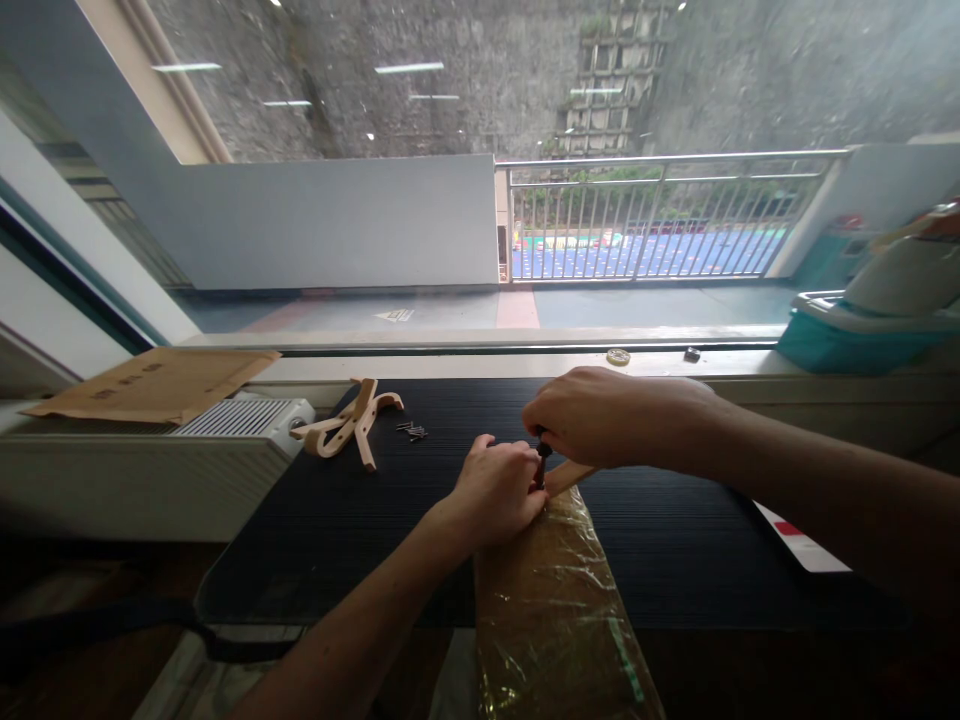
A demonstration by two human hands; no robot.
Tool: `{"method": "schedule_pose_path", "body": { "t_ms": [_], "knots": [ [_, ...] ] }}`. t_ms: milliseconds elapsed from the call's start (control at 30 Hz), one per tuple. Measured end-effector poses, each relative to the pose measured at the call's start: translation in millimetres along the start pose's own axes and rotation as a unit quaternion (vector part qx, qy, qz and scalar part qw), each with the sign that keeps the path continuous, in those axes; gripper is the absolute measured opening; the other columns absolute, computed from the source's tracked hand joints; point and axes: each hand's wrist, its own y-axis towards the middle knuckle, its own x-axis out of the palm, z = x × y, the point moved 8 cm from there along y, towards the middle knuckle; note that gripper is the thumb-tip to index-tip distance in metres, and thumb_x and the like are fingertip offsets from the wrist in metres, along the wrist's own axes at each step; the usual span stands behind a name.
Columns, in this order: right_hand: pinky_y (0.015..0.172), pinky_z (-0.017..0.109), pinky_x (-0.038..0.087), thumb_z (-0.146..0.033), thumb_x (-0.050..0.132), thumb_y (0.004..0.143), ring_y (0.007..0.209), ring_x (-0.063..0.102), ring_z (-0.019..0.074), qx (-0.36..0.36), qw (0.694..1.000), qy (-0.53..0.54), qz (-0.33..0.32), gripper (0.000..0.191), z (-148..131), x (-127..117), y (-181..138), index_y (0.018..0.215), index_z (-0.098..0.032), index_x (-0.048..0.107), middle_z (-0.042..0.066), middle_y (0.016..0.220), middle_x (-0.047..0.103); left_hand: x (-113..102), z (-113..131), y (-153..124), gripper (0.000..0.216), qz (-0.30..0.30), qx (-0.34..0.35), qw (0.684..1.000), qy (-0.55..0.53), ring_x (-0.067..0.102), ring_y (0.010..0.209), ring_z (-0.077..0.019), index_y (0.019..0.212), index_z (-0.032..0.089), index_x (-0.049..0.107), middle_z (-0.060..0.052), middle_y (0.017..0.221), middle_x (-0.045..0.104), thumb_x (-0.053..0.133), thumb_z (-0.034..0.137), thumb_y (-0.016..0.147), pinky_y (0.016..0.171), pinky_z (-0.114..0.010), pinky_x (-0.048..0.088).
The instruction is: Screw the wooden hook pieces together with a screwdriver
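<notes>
Right hand (611,412): wrapped round top of dark driver-like tool (541,458), prob. for turning or pressing from above.
Left hand (501,490): fingers curled in, apparently pinching near end of wood strip (574,477) by tool's lower end, prob. to steady it; exact contact hidden.
Wood strip: at far end of taped package (551,600), partly under right hand; prob. propped there for backing.
Taped package: lengthwise, reaching past near edge of dark surface (300,560).
Loose bits: wood parts (364,425) + screws (412,431), off left, prob. for easy reach.
</notes>
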Motion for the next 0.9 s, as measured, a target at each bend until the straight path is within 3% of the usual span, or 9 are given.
{"method": "schedule_pose_path", "body": {
  "t_ms": [233,367,533,900],
  "knots": [
    [0.05,0.026,0.028,-0.014,0.053,0.082,0.057,0.048,0.0115,0.019,1.0,-0.02,-0.003,0.015,-3,-6,-4,0.083,-0.013,0.068,0.006,0.07,0.064,-4,3,-1,0.016,0.011,0.011,1.0,-0.005,0.061,0.08,-0.0212,0.075,0.019,0.063,-0.004,0.082,0.067,0.052,0.029,0.078,0.083,-0.04,0.037],
    [0.05,0.026,0.027,-0.017,0.056,0.078,0.059,0.049,0.0124,-0.004,1.0,-0.004,0.029,0.017,-1,-12,-1,0.087,-0.019,0.07,0.005,0.075,0.067,-5,3,-1,0.016,0.005,0.003,1.0,-0.011,0.061,0.082,-0.0211,0.079,0.019,0.064,-0.005,0.084,0.068,0.052,0.03,0.078,0.084,-0.04,0.037],
    [0.05,0.026,0.027,-0.013,0.054,0.077,0.054,0.046,0.0102,-0.026,1.0,-0.004,0.015,0.016,-1,-5,3,0.079,-0.016,0.07,0.003,0.068,0.065,-4,3,-1,0.019,-0.001,0.0,1.0,-0.006,0.06,0.082,-0.0207,0.073,0.019,0.065,-0.006,0.083,0.068,0.052,0.031,0.079,0.087,-0.041,0.035],
    [0.05,0.027,0.027,-0.023,0.054,0.08,0.058,0.047,0.0125,0.015,0.999,0.004,0.029,0.017,4,-6,-4,0.082,-0.016,0.07,0.006,0.07,0.065,-6,4,-2,0.017,0.0,0.009,1.0,-0.007,0.061,0.082,-0.0215,0.078,0.019,0.064,-0.005,0.086,0.067,0.051,0.029,0.079,0.087,-0.043,0.035]
  ]
}}
